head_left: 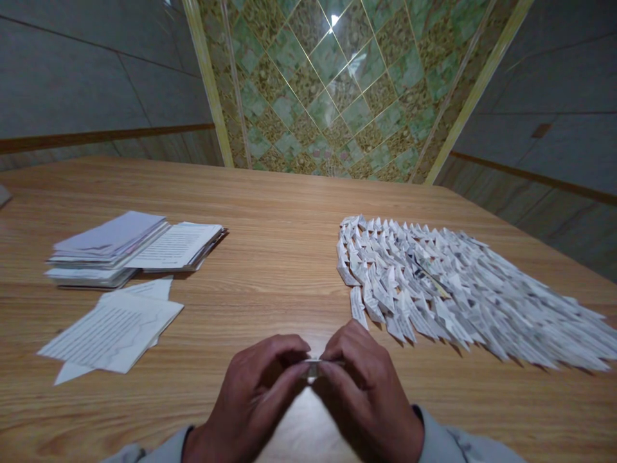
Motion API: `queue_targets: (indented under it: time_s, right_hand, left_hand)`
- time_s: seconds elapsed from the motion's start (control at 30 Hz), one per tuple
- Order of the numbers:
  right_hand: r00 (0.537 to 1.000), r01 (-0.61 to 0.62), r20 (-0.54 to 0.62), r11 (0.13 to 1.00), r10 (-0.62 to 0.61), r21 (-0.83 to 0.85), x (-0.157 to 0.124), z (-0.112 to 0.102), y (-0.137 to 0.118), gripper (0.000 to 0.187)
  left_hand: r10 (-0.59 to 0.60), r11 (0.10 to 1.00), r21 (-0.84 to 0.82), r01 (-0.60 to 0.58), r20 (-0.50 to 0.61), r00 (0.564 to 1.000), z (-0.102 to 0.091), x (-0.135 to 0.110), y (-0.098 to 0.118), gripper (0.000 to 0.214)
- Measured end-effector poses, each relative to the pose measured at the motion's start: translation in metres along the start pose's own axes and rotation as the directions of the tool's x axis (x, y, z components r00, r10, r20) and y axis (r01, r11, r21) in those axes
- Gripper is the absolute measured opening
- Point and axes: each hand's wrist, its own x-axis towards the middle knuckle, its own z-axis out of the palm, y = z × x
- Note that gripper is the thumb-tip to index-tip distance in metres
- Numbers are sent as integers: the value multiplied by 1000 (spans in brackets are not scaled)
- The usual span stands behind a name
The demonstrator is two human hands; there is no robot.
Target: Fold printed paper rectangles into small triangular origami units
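My left hand [260, 382] and my right hand [369, 379] meet at the near middle of the table, thumbs and fingertips pinched together. Between them they grip a small piece of folded paper [313, 368], most of it hidden by the fingers. Off to the right lie many folded paper boats [409, 276], packed in rows. On the left, several loose printed paper sheets [116, 328] overlap one another, just in front of a stack of cut paper [110, 241].
The wooden table [270, 257] reaches back to a green and brown tiled wall panel [332, 96]. Grey tiled walls [87, 71] stand on both sides. A pale object [4, 195] shows at the far left edge.
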Motion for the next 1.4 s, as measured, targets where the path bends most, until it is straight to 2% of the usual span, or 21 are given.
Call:
queue_targets:
  time_s: [0.1, 0.2, 0.3, 0.37, 0.53, 0.73, 0.83, 0.93, 1.07, 1.23, 1.4]
  right_hand:
    - [999, -5, -38, 999, 6, 37, 0, 1, 0, 25]
    - [997, -57, -38, 995, 60, 84, 0, 2, 0, 27]
    - [990, -138, -3, 984, 139, 117, 0, 0, -2, 27]
    - [981, -193, 24, 975, 191, 111, 1, 0, -2, 21]
    - [970, -230, 104, 968, 220, 102, 0, 3, 0, 20]
    - [958, -286, 59, 937, 280, 201, -3, 7, 2, 25]
    - [943, -333, 55, 913, 329, 235, -3, 6, 2, 25]
    - [929, -369, 97, 897, 356, 243, -2, 3, 2, 26]
    - [921, -389, 121, 889, 370, 241, -1, 1, 5, 27]
    - [932, -356, 44, 891, 359, 282, -3, 3, 6, 28]
    - [942, -309, -57, 920, 331, 243, -4, 4, 4, 26]
  left_hand:
    - [-201, 966, -161, 204, 34, 979, 3, 2, 2, 13]
    - [-288, 923, -236, 305, 104, 952, 4, 6, 5, 10]
    - [-305, 908, -266, 322, 105, 946, 4, 8, 7, 17]
    - [-291, 916, -248, 314, 126, 948, 3, 6, 7, 17]
    - [-238, 947, -167, 273, 205, 949, 3, 0, 4, 20]
    - [-349, 851, -293, 436, 305, 886, 9, 0, -1, 15]
    - [-357, 826, -317, 466, 345, 868, 9, 1, -2, 17]
    - [-360, 822, -332, 464, 329, 873, 7, 2, -1, 23]
    - [-377, 829, -324, 456, 278, 883, 3, 4, -1, 19]
    - [-407, 807, -351, 474, 250, 878, 4, 6, -1, 14]
    - [-397, 782, -392, 485, 287, 872, 5, 8, -2, 20]
